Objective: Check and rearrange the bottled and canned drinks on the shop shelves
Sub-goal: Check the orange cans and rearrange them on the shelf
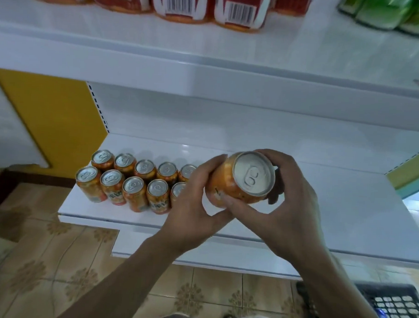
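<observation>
Both hands are holding a single orange drink can point(241, 182) in the air above the white lower shelf point(334, 200), roughly over its middle. The can is tilting so that its silver top and pull tab are facing the camera. The left hand point(191, 211) is cupping the can's lower left side, with the fingers curling up along the printed wall and the thumb lying beneath it. The right hand point(290, 198) is wrapping around the can from the right, its fingers curling over the far rim and its thumb pressing across the near side of the body. At the left end of the same shelf, more orange cans point(130, 179) of the same kind are standing upright in two tidy rows, touching one another, five showing in each row; the rightmost ones are partly hiding behind the left hand. Above, the upper shelf point(207, 69) is carrying red-labelled bottles point(181, 3) with barcodes showing, and green packs point(390, 13) are sitting further right. A yellow panel point(54, 118) is running down the left side, beige patterned floor tiles point(55, 260) are showing below, and a black plastic crate point(394, 308) is sitting at the bottom right.
</observation>
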A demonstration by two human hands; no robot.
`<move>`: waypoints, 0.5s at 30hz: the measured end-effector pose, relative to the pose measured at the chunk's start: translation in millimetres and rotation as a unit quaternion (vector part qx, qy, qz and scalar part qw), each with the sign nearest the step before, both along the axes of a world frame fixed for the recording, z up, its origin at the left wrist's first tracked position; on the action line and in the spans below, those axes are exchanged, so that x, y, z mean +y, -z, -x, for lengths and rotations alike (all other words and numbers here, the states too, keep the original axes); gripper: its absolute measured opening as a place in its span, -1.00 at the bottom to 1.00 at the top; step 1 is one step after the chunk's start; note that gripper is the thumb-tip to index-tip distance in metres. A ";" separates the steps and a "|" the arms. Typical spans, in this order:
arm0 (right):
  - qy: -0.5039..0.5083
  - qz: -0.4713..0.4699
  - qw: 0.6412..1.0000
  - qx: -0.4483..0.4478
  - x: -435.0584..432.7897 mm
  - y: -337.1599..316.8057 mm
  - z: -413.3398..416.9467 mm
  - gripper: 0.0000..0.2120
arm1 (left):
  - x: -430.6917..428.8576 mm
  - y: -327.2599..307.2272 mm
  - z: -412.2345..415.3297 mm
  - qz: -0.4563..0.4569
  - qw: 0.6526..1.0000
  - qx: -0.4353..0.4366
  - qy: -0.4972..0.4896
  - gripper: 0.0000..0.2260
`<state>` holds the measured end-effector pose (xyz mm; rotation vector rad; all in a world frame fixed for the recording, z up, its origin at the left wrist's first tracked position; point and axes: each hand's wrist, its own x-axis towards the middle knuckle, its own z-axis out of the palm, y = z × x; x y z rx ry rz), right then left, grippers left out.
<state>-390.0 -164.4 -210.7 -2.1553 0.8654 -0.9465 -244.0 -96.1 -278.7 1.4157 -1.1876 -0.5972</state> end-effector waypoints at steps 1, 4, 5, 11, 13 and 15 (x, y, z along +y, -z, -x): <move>0.008 -0.071 0.997 -0.038 -4.2 1.8 3.3 -0.43 | 2.0 -1.0 1.7 -0.007 1.000 0.008 0.004 -0.24; 0.007 -0.338 0.921 -0.195 -19.3 16.4 11.3 -0.41 | 9.0 -3.7 4.1 -0.004 1.000 0.023 -0.006 -0.17; -0.003 -0.404 0.885 -0.231 -21.8 22.1 12.5 -0.44 | 10.6 -5.1 5.8 -0.004 1.000 0.022 -0.007 -0.15; -0.063 -0.671 0.654 -0.343 -14.6 40.7 -0.9 -0.60 | 5.2 -27.5 17.9 0.022 1.000 0.015 0.014 -0.15; -0.095 -0.708 0.604 -0.354 -9.4 46.8 -4.5 -0.54 | 2.2 -36.7 21.1 0.031 0.999 0.007 0.024 -0.21; -0.116 -0.723 0.582 -0.354 -3.9 48.3 -7.1 -0.49 | 0.3 -43.8 24.2 0.042 0.999 -0.004 0.035 -0.28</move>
